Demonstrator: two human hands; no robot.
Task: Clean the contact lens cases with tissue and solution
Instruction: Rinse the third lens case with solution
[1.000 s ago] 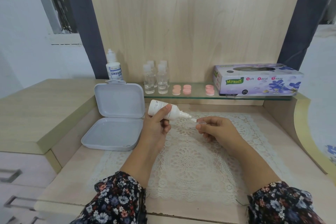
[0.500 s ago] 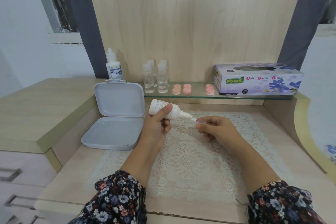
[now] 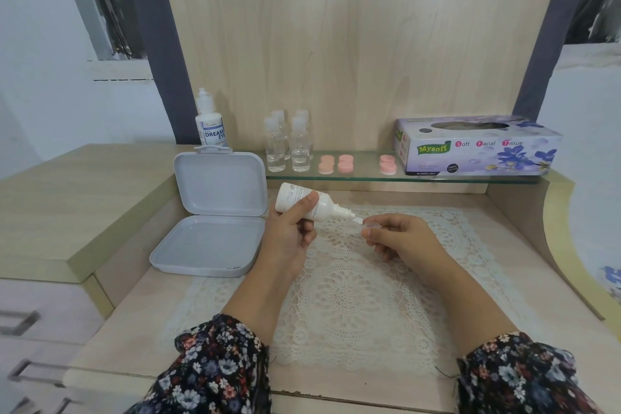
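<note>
A smooth white plastic solution bottle (image 3: 304, 202) is lying in the left hand (image 3: 291, 232), its finish matt. A small clear plastic lens case (image 3: 372, 224) is showing see-through at the right hand (image 3: 400, 239). Beneath, an off-white openwork lace mat (image 3: 353, 289) is covering pale matt wood-grain desk (image 3: 524, 282). At ten o'clock of the hands, a matt grey plastic box (image 3: 215, 215) is standing open. At twelve o'clock, a glossy glass shelf (image 3: 366, 176) is carrying clear plastic bottles (image 3: 289, 144), matt pink caps (image 3: 336, 164) and a glossy printed cardboard tissue box (image 3: 477, 148).
</note>
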